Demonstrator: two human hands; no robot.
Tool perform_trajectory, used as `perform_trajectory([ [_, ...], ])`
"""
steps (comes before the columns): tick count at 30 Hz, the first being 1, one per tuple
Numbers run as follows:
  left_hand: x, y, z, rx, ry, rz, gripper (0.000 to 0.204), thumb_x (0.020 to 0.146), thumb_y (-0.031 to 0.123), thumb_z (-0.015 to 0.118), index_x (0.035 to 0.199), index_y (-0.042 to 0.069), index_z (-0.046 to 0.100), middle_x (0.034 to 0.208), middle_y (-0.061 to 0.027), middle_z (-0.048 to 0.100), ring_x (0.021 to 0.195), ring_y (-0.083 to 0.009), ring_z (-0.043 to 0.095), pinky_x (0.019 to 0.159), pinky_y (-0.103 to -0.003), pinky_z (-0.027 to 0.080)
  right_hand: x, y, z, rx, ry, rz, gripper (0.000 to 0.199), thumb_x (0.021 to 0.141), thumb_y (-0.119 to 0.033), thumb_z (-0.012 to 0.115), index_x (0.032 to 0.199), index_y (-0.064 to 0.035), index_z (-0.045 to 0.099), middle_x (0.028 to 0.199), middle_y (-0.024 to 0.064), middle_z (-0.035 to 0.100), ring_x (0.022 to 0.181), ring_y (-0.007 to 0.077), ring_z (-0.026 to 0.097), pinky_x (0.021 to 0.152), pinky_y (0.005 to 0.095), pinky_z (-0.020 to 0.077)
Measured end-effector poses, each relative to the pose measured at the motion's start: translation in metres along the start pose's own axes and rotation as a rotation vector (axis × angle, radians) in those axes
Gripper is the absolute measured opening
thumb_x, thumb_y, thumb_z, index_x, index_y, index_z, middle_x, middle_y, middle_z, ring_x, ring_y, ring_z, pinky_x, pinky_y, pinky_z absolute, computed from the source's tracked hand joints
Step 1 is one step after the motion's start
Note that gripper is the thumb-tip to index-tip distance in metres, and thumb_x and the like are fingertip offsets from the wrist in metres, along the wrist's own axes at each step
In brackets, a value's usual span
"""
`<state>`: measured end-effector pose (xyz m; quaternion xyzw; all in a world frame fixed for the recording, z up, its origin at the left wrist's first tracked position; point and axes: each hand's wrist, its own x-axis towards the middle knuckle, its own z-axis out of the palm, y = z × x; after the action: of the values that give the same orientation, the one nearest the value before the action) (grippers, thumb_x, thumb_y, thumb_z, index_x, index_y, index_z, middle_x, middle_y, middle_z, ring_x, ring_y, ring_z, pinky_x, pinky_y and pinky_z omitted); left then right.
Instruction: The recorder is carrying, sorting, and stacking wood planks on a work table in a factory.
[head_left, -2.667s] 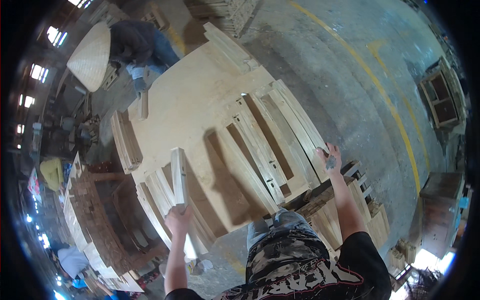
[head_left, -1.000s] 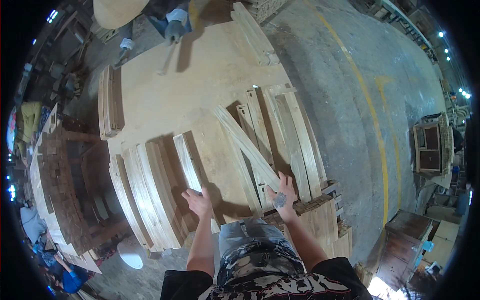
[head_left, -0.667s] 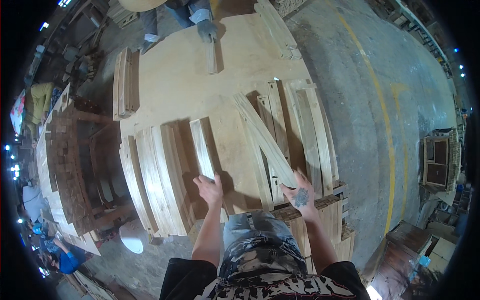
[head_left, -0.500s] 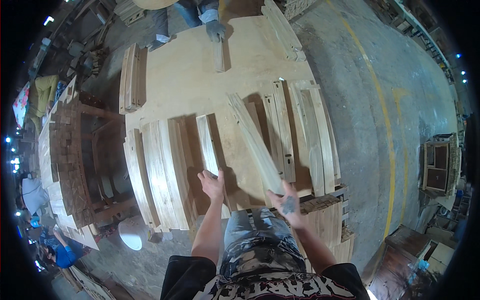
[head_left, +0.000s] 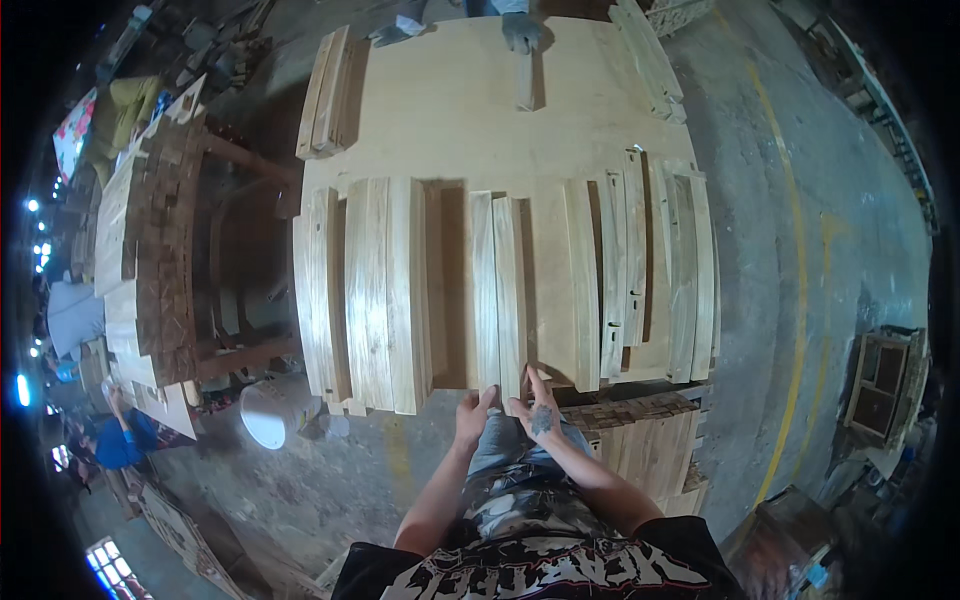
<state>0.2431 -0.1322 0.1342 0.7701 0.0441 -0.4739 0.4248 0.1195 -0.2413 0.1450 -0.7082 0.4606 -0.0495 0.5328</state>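
Two pale wooden slats lie side by side on the tabletop (head_left: 450, 120), long ends toward me: a left slat (head_left: 484, 270) and a right slat (head_left: 510, 280). At the near end of the left one, my left hand (head_left: 470, 418) is closed, its thumb against the wood and the other fingers partly hidden. My right hand (head_left: 540, 412) grips the near end of the right one, thumb on one side and index finger along the other. To the left lies a group of wider boards (head_left: 385, 300). To the right are a single slat (head_left: 580, 280) and slotted pieces (head_left: 612, 280).
Across the table a co-worker's gloved hand (head_left: 520, 33) rests on a short wooden piece (head_left: 525, 82). Wood stacks (head_left: 328, 95) lie at the far corners. A white bucket (head_left: 265, 415) stands on the floor at left, and stacked timber (head_left: 650, 440) sits below the table's near right edge.
The slat in my right hand has swung from a slant to lie straight beside the left one. Both hands have come close together at the near ends. The view has shifted.
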Motion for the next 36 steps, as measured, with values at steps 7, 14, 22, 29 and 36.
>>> perform_trajectory([
  [7,-0.016,-0.044,-0.014,-0.178,-0.217,-0.092,0.044,0.091,0.045,0.066,0.104,0.002,0.064,0.097,-0.0057,0.067,0.093,-0.0147,0.061,0.08,-0.032,0.047,-0.022,0.04,-0.001,0.221,-0.158,0.218,0.074,0.088,-0.03,0.071,0.147,-0.0028,0.036,0.14,0.0207,0.049,0.131,0.0347,0.047,0.102,0.0474,0.0448],
  [14,0.029,-0.066,0.001,-0.398,-0.194,-0.289,0.067,0.095,0.071,0.03,0.074,0.013,0.058,0.068,0.004,0.051,0.066,-0.0087,0.046,0.058,-0.031,0.037,-0.032,0.051,0.009,0.97,-0.301,0.845,0.072,0.095,-0.063,0.045,0.144,-0.0109,0.039,0.138,0.0102,0.052,0.123,0.0285,0.054,0.097,0.0493,0.0506],
  [22,0.003,-0.029,-0.008,-0.342,-0.138,-0.127,0.062,0.099,0.058,0.043,0.093,0.002,0.068,0.077,-0.0042,0.065,0.06,-0.0115,0.054,0.055,-0.028,0.042,-0.032,0.048,-0.015,0.765,-0.317,0.649,0.057,0.099,-0.052,0.046,0.138,-0.0099,0.048,0.132,0.0078,0.056,0.116,0.0238,0.059,0.094,0.0455,0.0522],
  [29,0.002,-0.023,0.006,-0.251,0.058,0.028,0.038,0.091,0.035,0.069,0.104,0.0,0.061,0.091,-0.006,0.066,0.084,-0.0119,0.061,0.078,-0.029,0.048,-0.021,0.043,-0.001,0.507,-0.324,0.563,0.059,0.096,-0.055,0.053,0.136,-0.0126,0.051,0.123,0.0039,0.061,0.11,0.0181,0.06,0.087,0.0391,0.0516],
  [36,0.026,-0.06,0.005,-0.352,-0.115,-0.128,0.064,0.096,0.056,0.052,0.109,-0.005,0.061,0.093,-0.0081,0.065,0.093,-0.0158,0.059,0.088,-0.03,0.045,-0.02,0.054,0.011,0.708,-0.299,0.732,0.064,0.094,-0.059,0.054,0.137,-0.0123,0.048,0.131,0.0065,0.056,0.115,0.021,0.056,0.091,0.0415,0.0491],
])
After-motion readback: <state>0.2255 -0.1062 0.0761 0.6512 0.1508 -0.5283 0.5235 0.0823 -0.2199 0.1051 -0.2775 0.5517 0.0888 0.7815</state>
